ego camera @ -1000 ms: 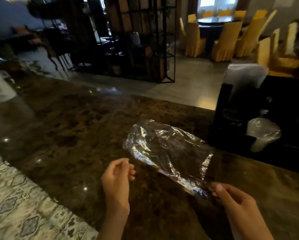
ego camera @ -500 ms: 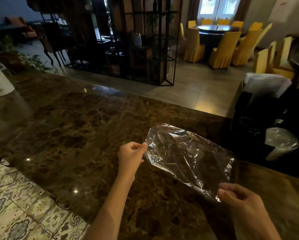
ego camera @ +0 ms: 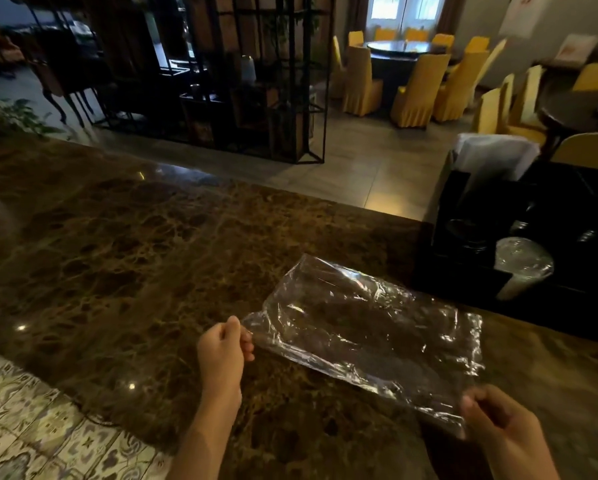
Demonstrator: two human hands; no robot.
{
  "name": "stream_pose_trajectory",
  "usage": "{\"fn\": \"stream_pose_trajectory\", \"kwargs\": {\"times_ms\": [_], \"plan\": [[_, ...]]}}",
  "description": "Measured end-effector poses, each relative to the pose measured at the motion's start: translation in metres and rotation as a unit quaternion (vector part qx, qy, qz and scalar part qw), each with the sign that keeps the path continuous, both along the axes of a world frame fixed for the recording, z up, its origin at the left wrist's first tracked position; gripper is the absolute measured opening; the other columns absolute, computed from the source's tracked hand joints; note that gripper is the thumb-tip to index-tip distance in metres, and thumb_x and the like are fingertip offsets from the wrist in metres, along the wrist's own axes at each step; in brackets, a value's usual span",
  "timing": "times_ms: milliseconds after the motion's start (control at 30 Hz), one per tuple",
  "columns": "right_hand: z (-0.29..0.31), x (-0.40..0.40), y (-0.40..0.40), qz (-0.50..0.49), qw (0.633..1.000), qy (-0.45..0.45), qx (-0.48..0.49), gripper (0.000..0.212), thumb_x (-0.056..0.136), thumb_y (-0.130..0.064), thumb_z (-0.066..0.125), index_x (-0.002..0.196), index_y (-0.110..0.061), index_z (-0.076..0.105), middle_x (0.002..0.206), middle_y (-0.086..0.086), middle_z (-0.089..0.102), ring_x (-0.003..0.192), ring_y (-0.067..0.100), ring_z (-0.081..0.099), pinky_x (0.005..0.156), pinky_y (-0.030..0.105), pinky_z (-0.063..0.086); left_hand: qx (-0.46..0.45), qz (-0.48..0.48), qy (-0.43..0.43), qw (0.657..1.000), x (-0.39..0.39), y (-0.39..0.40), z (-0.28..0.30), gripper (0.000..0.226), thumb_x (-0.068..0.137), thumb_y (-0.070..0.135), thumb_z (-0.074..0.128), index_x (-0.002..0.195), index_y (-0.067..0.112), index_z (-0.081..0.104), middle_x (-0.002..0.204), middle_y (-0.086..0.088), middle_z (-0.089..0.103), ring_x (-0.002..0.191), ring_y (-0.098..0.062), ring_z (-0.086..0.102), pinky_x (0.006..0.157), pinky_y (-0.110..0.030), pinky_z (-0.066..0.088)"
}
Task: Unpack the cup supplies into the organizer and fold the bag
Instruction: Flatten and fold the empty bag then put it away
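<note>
Head view | bag (ego camera: 366,327): clear, empty, stretched flat just over the surface (ego camera: 124,258) | left hand (ego camera: 223,355) pinches its left corner | right hand (ego camera: 498,419) pinches its right near corner | organizer (ego camera: 567,216): black, on surface beside bag, holds cup stack (ego camera: 521,265) lying in front slot, white sheets (ego camera: 495,155) upright at back

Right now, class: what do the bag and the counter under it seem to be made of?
Bag: thin clear plastic film, glossy; the counter shows through it and its creases catch light.
Counter: looks like polished brown marble, veined, with mirror-like light spots, though it could be an imitation.
</note>
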State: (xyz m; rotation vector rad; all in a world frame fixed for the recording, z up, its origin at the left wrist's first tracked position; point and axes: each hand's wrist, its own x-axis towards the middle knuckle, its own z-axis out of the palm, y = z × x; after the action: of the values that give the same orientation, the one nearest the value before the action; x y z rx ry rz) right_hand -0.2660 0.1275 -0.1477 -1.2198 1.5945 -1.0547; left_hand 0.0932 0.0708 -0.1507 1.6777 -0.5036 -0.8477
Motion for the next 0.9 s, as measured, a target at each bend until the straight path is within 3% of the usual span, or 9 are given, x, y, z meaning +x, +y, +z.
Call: {"fn": "stream_pose_trajectory", "kwargs": {"times_ms": [167,267,367,433,567,633,733,800,900], "plan": [[0.001,-0.023,0.013,0.070,0.995,0.007,0.067,0.011,0.079,0.020,0.068,0.074,0.020,0.058,0.055,0.012,0.064,0.050,0.012,0.060,0.052,0.012,0.048,0.006,-0.072,-0.004,0.997,-0.002,0.019,-0.003,0.024,0.097,0.032,0.062,0.087,0.012,0.070,0.076,-0.007,0.071,0.067,-0.019,0.066,0.055,-0.029,0.055],[0.010,-0.029,0.016,0.101,0.990,0.019,0.096,0.011,0.076,0.018,0.071,0.070,0.016,0.062,0.063,0.022,0.069,0.055,0.017,0.066,0.057,0.017,0.052,0.012,-0.117,-0.020,0.993,-0.008,0.025,0.002,0.017,0.093,0.027,0.067,0.085,0.013,0.073,0.071,-0.003,0.072,0.068,-0.017,0.066,0.055,-0.026,0.054],[0.009,-0.042,0.020,0.070,0.992,0.014,0.105,0.012,0.077,0.019,0.070,0.071,0.020,0.060,0.061,0.026,0.069,0.052,0.019,0.066,0.054,0.016,0.051,0.039,-0.103,0.045,0.993,-0.012,0.031,0.002,0.017,0.094,0.017,0.066,0.085,0.004,0.073,0.071,-0.009,0.070,0.067,-0.020,0.062,0.058,-0.030,0.052],[0.007,-0.050,0.025,0.053,0.992,0.018,0.110,0.014,0.074,0.019,0.073,0.064,0.012,0.067,0.060,0.027,0.070,0.048,0.017,0.066,0.050,0.014,0.050,0.071,-0.097,0.070,0.990,-0.015,0.039,-0.001,0.016,0.091,0.014,0.070,0.083,0.001,0.073,0.070,-0.010,0.069,0.065,-0.020,0.060,0.056,-0.030,0.051],[0.011,-0.059,0.035,0.072,0.981,0.013,0.180,0.016,0.072,0.008,0.080,0.059,0.007,0.071,0.064,0.027,0.071,0.052,0.023,0.070,0.050,0.017,0.051,0.114,-0.108,0.020,0.987,-0.021,0.055,-0.009,0.018,0.089,0.014,0.072,0.078,-0.001,0.072,0.057,-0.006,0.068,0.056,-0.018,0.058,0.050,-0.028,0.047],[0.018,-0.059,0.036,0.090,0.970,-0.020,0.227,0.019,0.072,-0.009,0.081,0.067,0.007,0.073,0.072,0.029,0.073,0.062,0.033,0.072,0.054,0.023,0.055,0.130,-0.147,0.005,0.981,-0.018,0.056,-0.008,0.017,0.090,0.012,0.071,0.078,-0.001,0.072,0.055,-0.006,0.068,0.051,-0.015,0.058,0.046,-0.025,0.046],[0.018,-0.061,0.031,0.007,0.954,-0.136,0.268,0.024,0.084,-0.019,0.068,0.090,0.003,0.076,0.086,0.033,0.074,0.071,0.045,0.074,0.054,0.036,0.060,0.169,-0.254,0.007,0.952,-0.010,0.056,-0.003,0.010,0.090,0.006,0.070,0.084,-0.002,0.072,0.058,-0.010,0.071,0.046,-0.013,0.060,0.042,-0.021,0.044],[0.015,-0.061,0.022,-0.079,0.941,-0.202,0.259,0.019,0.095,-0.011,0.058,0.098,0.004,0.069,0.082,0.030,0.075,0.059,0.038,0.072,0.046,0.035,0.058,0.185,-0.304,0.004,0.934,-0.005,0.056,-0.002,0.008,0.090,0.004,0.070,0.085,-0.003,0.070,0.060,-0.013,0.072,0.047,-0.015,0.061,0.041,-0.021,0.043],[0.011,-0.067,0.013,-0.100,0.946,-0.187,0.246,0.024,0.082,-0.006,0.066,0.100,0.010,0.064,0.075,0.024,0.075,0.053,0.026,0.071,0.042,0.029,0.055,0.171,-0.312,-0.005,0.934,0.000,0.056,-0.005,0.011,0.091,0.002,0.069,0.082,-0.005,0.067,0.057,-0.013,0.069,0.044,-0.015,0.059,0.038,-0.020,0.041]]}}
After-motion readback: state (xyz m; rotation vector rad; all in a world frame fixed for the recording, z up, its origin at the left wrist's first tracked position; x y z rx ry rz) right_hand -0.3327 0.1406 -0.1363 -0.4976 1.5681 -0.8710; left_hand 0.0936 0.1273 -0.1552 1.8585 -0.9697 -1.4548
